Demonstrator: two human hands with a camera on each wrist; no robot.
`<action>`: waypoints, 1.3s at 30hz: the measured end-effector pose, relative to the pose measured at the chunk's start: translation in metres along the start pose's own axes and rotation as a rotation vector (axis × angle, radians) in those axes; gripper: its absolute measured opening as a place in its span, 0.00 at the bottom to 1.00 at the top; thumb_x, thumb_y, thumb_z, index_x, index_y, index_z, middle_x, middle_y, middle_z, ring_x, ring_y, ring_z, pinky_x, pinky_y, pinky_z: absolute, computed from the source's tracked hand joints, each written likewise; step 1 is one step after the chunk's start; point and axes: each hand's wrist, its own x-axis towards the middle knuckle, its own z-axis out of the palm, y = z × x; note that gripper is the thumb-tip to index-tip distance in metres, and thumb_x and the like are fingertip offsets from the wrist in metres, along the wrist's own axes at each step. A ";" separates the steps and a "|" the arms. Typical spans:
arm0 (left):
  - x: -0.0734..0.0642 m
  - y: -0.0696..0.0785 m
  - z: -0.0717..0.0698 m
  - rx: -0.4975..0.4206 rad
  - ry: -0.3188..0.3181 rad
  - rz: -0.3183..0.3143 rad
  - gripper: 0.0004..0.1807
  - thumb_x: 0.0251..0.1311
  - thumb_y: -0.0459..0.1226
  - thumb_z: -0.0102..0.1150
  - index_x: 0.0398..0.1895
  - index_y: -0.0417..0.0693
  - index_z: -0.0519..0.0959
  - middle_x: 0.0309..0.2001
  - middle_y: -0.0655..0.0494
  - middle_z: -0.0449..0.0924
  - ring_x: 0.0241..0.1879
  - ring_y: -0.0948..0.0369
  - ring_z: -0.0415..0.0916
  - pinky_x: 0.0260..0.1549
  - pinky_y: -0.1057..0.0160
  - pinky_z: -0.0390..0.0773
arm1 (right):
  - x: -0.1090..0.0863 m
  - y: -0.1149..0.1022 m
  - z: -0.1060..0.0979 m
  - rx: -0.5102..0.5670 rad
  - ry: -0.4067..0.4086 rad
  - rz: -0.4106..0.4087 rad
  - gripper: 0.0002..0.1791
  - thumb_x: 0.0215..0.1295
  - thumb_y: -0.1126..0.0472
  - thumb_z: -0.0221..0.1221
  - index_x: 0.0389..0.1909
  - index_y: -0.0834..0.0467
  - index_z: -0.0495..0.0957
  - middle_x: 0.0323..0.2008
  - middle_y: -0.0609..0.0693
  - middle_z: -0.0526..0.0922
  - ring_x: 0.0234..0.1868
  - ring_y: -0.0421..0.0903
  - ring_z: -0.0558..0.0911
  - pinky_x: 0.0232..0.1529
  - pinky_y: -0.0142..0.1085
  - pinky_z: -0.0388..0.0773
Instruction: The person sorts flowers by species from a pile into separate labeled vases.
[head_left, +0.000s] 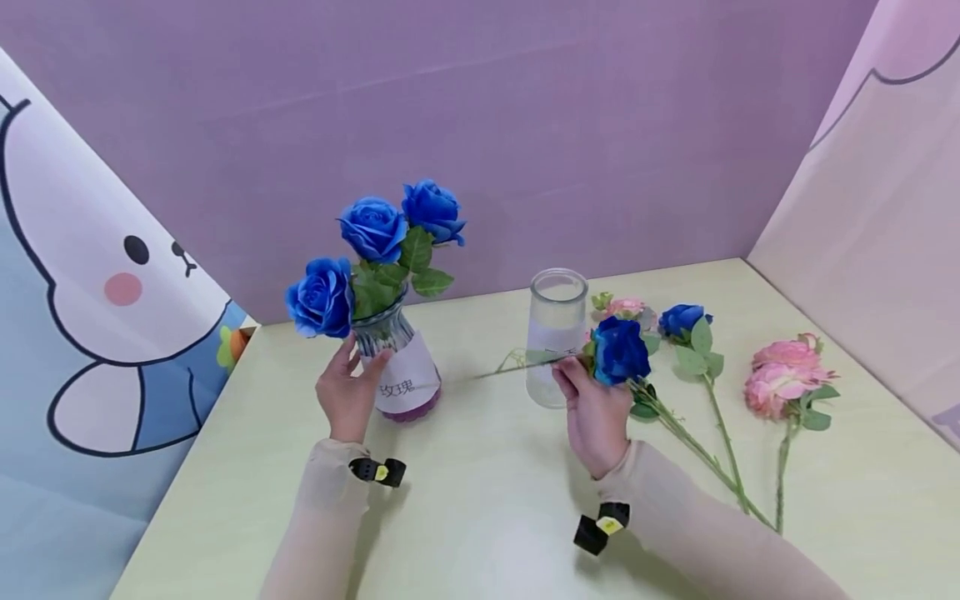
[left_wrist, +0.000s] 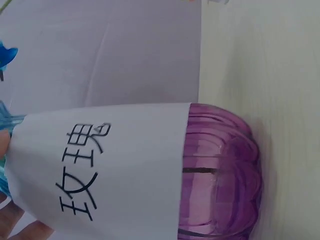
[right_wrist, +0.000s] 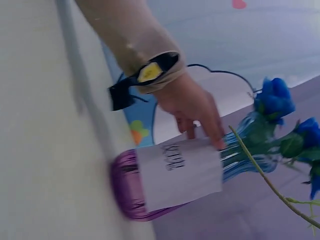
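Note:
My left hand (head_left: 351, 392) holds a glass vase (left_wrist: 220, 170) near its neck, thumb in front. The vase is bluish above and purple at its base, with a white paper label (head_left: 401, 375) bearing handwritten characters. Several blue roses (head_left: 372, 229) with green leaves stand in it. My right hand (head_left: 597, 417) pinches the stem (right_wrist: 272, 186) of another blue rose (head_left: 621, 350) close below its bloom. That stem points leftward, toward the vase, its thin end blurred in front of the label. The left wrist view shows only a few fingertips (left_wrist: 10, 217) at the vase's neck.
Behind my right hand stands a clear glass jar (head_left: 558, 321) with a pale label. To its right on the table (head_left: 480, 500) lie a blue rose (head_left: 684, 321), a pink flower (head_left: 787, 375) and another pink bloom (head_left: 626, 307). Printed cloth walls (head_left: 487, 150) enclose the table.

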 end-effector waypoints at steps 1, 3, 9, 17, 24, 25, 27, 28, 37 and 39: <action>0.000 0.000 0.000 0.006 0.000 0.004 0.32 0.55 0.41 0.69 0.62 0.40 0.72 0.62 0.42 0.70 0.54 0.42 0.75 0.53 0.45 0.74 | 0.001 -0.002 0.005 0.013 -0.014 -0.020 0.11 0.61 0.82 0.52 0.41 0.68 0.68 0.30 0.54 0.75 0.30 0.44 0.81 0.38 0.32 0.82; 0.000 0.001 0.001 0.019 0.004 0.015 0.32 0.55 0.41 0.69 0.63 0.40 0.72 0.62 0.42 0.70 0.55 0.42 0.74 0.53 0.45 0.74 | 0.004 -0.005 0.016 0.043 -0.028 -0.050 0.10 0.61 0.81 0.52 0.41 0.68 0.68 0.31 0.55 0.75 0.30 0.44 0.81 0.38 0.32 0.82; 0.000 0.000 -0.001 0.034 0.021 0.036 0.32 0.56 0.39 0.68 0.63 0.38 0.71 0.62 0.41 0.70 0.55 0.41 0.74 0.53 0.45 0.74 | 0.015 -0.017 0.049 0.090 -0.046 -0.136 0.06 0.61 0.81 0.53 0.35 0.68 0.71 0.30 0.55 0.76 0.29 0.44 0.82 0.37 0.32 0.82; -0.002 -0.002 -0.002 0.040 0.016 0.031 0.32 0.57 0.40 0.68 0.63 0.39 0.71 0.62 0.40 0.70 0.54 0.41 0.74 0.52 0.44 0.74 | 0.031 -0.024 0.091 0.001 -0.105 -0.251 0.07 0.62 0.77 0.56 0.36 0.64 0.75 0.31 0.55 0.77 0.31 0.44 0.81 0.38 0.34 0.83; -0.005 -0.005 -0.002 0.042 0.015 0.036 0.31 0.56 0.39 0.68 0.63 0.38 0.71 0.61 0.40 0.71 0.54 0.41 0.75 0.52 0.44 0.74 | 0.047 -0.023 0.133 -0.103 -0.148 -0.328 0.12 0.54 0.77 0.64 0.41 0.71 0.79 0.30 0.53 0.82 0.29 0.43 0.83 0.38 0.39 0.83; -0.006 -0.004 -0.002 0.045 0.013 0.036 0.31 0.57 0.40 0.68 0.63 0.38 0.71 0.61 0.40 0.71 0.54 0.40 0.75 0.52 0.44 0.74 | 0.049 -0.022 0.138 -0.112 -0.165 -0.325 0.11 0.53 0.77 0.65 0.40 0.72 0.80 0.29 0.53 0.83 0.28 0.43 0.83 0.38 0.40 0.83; -0.006 -0.005 -0.002 0.049 0.018 0.042 0.31 0.56 0.39 0.68 0.63 0.38 0.71 0.61 0.40 0.71 0.53 0.40 0.75 0.52 0.44 0.74 | 0.052 -0.021 0.146 -0.140 -0.196 -0.308 0.09 0.52 0.77 0.66 0.36 0.72 0.80 0.27 0.52 0.83 0.27 0.43 0.84 0.39 0.41 0.83; -0.005 -0.004 -0.001 0.049 0.019 0.046 0.31 0.56 0.39 0.68 0.63 0.38 0.71 0.61 0.40 0.71 0.53 0.40 0.75 0.52 0.44 0.74 | 0.054 -0.021 0.149 -0.167 -0.219 -0.304 0.08 0.52 0.76 0.66 0.35 0.73 0.81 0.26 0.52 0.83 0.27 0.43 0.84 0.39 0.41 0.83; -0.007 -0.003 0.005 0.047 0.024 0.056 0.33 0.56 0.42 0.68 0.63 0.39 0.71 0.61 0.40 0.72 0.54 0.41 0.75 0.53 0.45 0.74 | 0.061 -0.019 0.180 -0.602 -0.449 -0.360 0.07 0.51 0.69 0.69 0.30 0.70 0.84 0.24 0.54 0.85 0.24 0.39 0.81 0.31 0.31 0.79; -0.007 -0.002 0.006 0.035 0.036 0.082 0.32 0.56 0.41 0.68 0.62 0.37 0.72 0.60 0.39 0.72 0.54 0.40 0.75 0.52 0.44 0.74 | 0.059 -0.015 0.185 -0.685 -0.513 -0.369 0.08 0.51 0.69 0.69 0.30 0.71 0.84 0.25 0.57 0.86 0.23 0.37 0.79 0.28 0.30 0.77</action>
